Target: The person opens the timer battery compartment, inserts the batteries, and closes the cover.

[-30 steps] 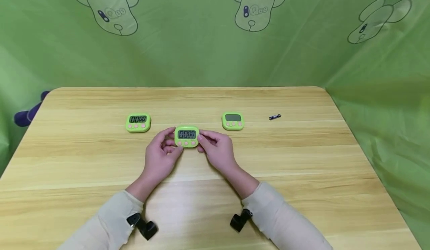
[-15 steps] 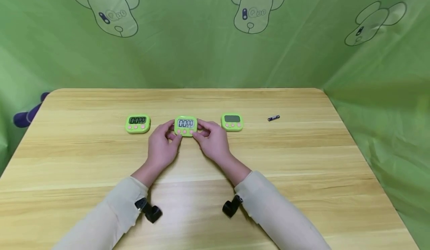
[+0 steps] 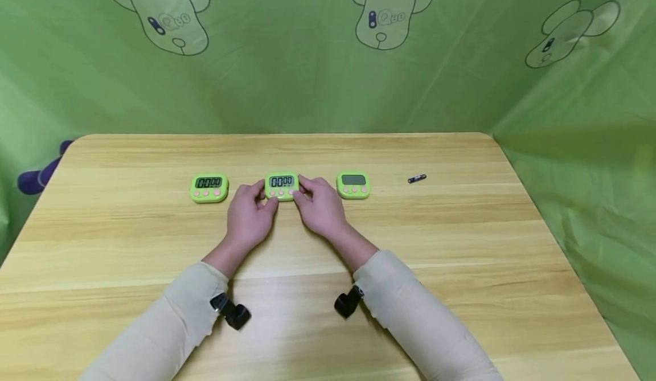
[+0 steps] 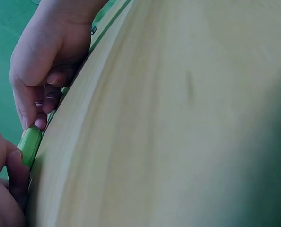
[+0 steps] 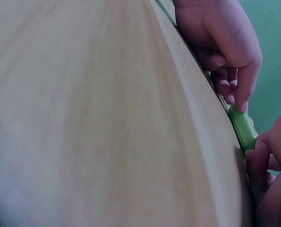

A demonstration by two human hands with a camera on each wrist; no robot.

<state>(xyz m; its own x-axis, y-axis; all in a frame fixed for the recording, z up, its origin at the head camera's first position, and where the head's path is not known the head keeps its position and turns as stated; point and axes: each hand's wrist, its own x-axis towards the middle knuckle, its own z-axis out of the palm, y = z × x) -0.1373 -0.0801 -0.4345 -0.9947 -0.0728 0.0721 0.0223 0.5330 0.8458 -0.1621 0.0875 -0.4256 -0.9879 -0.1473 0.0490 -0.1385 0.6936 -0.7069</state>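
In the head view, a green digital timer showing 00:00, with pink buttons below its screen, lies between two hands at the table's middle. My left hand pinches its left side, thumb at the lower corner. On the opposite side, my right hand holds it, thumb at the lower right corner. Both wrist views catch the timer's green edge low against the table, fingers at both ends. A matching timer reading 00:00 sits to the left. Another timer, its screen blank, lies close to the right hand.
A small dark battery lies farther right on the wooden table. Green cloth with printed mouse heads hangs behind the table and along its sides. Something purple pokes out past the left edge.
Both hands have carried the middle timer away from the person, lowering it into line with the other two timers. Its tilt has changed. The outer timers and the battery stay in place.
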